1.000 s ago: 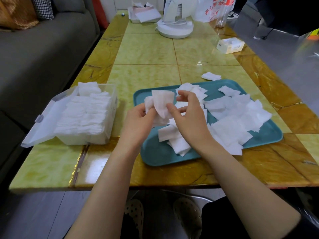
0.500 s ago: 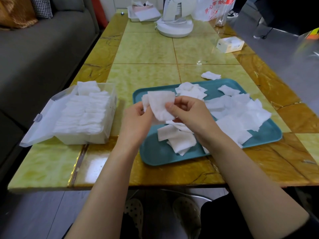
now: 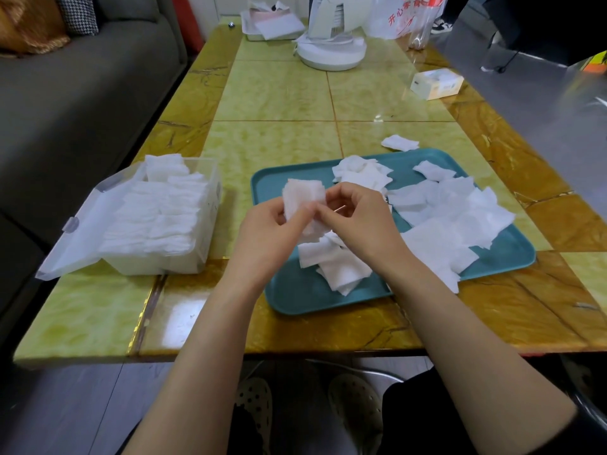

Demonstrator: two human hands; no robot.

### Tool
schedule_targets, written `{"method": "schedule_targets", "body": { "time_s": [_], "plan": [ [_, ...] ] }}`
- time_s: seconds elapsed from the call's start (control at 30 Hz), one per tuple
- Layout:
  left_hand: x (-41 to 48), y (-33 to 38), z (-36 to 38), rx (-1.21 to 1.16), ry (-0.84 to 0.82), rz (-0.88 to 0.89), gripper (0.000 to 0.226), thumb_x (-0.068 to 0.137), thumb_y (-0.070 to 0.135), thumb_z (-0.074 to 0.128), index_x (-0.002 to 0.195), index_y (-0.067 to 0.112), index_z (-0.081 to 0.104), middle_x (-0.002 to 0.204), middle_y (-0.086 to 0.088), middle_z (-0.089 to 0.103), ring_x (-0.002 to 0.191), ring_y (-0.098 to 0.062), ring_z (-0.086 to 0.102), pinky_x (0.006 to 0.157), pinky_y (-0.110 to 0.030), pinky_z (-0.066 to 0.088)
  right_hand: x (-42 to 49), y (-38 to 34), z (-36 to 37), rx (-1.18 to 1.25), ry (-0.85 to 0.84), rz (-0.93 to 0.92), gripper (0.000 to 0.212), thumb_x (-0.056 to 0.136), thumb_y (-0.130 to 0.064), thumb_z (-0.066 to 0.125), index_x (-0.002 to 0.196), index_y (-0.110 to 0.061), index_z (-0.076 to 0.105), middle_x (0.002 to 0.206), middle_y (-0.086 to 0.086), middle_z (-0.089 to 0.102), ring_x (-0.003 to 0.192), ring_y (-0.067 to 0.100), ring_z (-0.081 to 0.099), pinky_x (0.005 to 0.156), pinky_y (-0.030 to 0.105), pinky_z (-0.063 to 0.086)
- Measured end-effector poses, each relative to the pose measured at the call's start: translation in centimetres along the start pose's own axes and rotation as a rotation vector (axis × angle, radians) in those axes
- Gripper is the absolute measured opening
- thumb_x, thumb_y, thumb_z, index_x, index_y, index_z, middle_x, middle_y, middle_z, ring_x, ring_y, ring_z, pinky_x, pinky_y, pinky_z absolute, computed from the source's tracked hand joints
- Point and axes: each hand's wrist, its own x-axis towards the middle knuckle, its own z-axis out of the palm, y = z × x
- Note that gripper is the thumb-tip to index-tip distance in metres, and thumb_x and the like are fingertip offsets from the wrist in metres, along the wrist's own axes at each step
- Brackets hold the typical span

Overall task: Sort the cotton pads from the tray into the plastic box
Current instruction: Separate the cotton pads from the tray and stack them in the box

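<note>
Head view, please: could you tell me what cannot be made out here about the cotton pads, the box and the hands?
- stack of cotton pads: count unreadable; it is blurred, and the left hand and right hand gripping it cover its lower part.
- plastic box: its top pads hide how deep the fill goes.
- teal tray: the loose pile hides anything beneath it.
- white appliance: its upper part is cut off by the top edge.

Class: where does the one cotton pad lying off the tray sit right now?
The stray pad lies on the table just past the far rim of the tray, right of centre in the head view.
</note>
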Motion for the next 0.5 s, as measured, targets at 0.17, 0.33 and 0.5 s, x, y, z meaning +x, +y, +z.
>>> {"method": "schedule_targets", "body": {
  "time_s": [0.17, 0.33, 0.5],
  "plan": [
    [0.3, -0.5, -0.4, 0.056, 0.18, 0.029, 0.017, 0.093, 0.018, 0.057, 0.077, 0.02, 0.063, 0.091, -0.02, 0.07, 0.077, -0.02, 0.06, 0.071, -0.035, 0.045, -0.1, 1.1, -0.4, -0.285, -0.126, 0.044, 0.01, 0.092, -0.019, 0.055, 0.101, -0.022, 0.054, 0.088, -0.009, 0.056, 0.077, 0.011, 0.056, 0.074, 0.026, 0.045],
    [0.5, -0.7, -0.5, 0.091, 0.211, 0.045, 0.031, 0.087, 0.029, 0.057, 0.089, 0.0, 0.067, 0.088, -0.023, 0.068, 0.074, -0.028, 0.059, 0.069, -0.044, 0.048, -0.9, 1.7, -0.2, -0.721, -0.459, -0.051, 0.047, 0.076, -0.039, 0.072, 0.117, -0.024, 0.055, 0.115, -0.001, 0.05, 0.108, 0.016, 0.046, 0.09, 0.04, 0.043],
    [0.6, -1.1, -0.4, 0.144, 0.198, 0.049, 0.021, 0.092, 0.022, 0.056, 0.09, 0.005, 0.068, 0.086, -0.016, 0.07, 0.083, -0.031, 0.064, 0.073, -0.045, 0.05, -1.0, 1.4, 0.2, -0.826, -0.338, -0.144, 0.029, 0.089, -0.028, 0.058, 0.117, -0.019, 0.056, 0.116, 0.004, 0.053, 0.107, 0.023, 0.051, 0.085, 0.039, 0.044]
  ]
}}
